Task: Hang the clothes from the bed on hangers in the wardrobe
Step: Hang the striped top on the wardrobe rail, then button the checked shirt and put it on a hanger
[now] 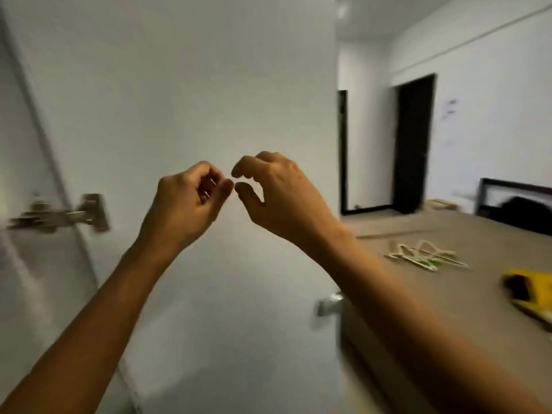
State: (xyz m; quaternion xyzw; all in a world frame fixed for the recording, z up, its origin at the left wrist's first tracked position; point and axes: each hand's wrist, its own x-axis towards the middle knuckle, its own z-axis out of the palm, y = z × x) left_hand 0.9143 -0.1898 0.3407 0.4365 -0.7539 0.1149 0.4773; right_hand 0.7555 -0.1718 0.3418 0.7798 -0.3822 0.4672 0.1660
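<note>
**Hands raised at the door, clothes low to the right**

Both hands are up at chest height, nearly meeting. Left hand (185, 201): fingers curled in, thumb against fingertips. A thin glint shows inside the curl, but I cannot tell whether it pinches anything. Right hand (280, 192): loosely clawed, thumb and forefinger apart, nothing seen in it.

Behind them is the white wardrobe door (209, 85), swung open and filling most of the view. The wardrobe's inside is out of view.

The bed (448, 309) is to the right and lower, running away from the camera. A dark heap (519, 213) lies at its far end, too blurred to name. The hangers (424, 255) lie in a loose pile mid-bed, long axis across the bed, slanting slightly down to the right. A yellow garment (528, 289) lies nearer the camera than the hangers, cut off by the right edge.

A hinge (71, 216) shows at left and a small door knob (328, 303) at the door's free edge.

Judgement: everything to fetch lies right of and below the hands, well apart. The right hand is nearer, and the reach calls for a turn toward the bed.
</note>
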